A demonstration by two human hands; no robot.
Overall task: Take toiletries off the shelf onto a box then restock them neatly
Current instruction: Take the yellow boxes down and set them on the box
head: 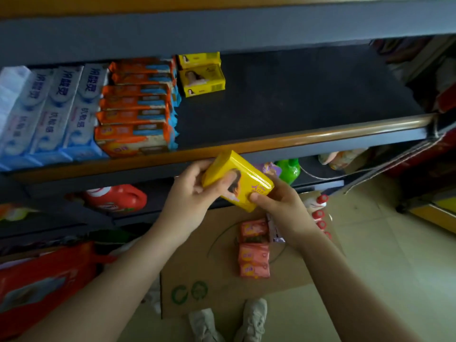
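Below you, your pale sneakers stand on the beige tiled floor. A string hangs off the right rack corner.

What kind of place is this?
Probably a small shop. The dark metal shelf holds rows of orange soap packs and blue-white toothpaste boxes, and both hands hold a yellow soap pack for restocking.

A yellow soap pack in glossy, smooth wrapping is gripped at both ends. Above the grip, a matt dark shelf is edged with a shiny wood-coloured rail. Below the grip, matt brown cardboard is seen in the box, with shiny film-wrapped pink soaps on it.
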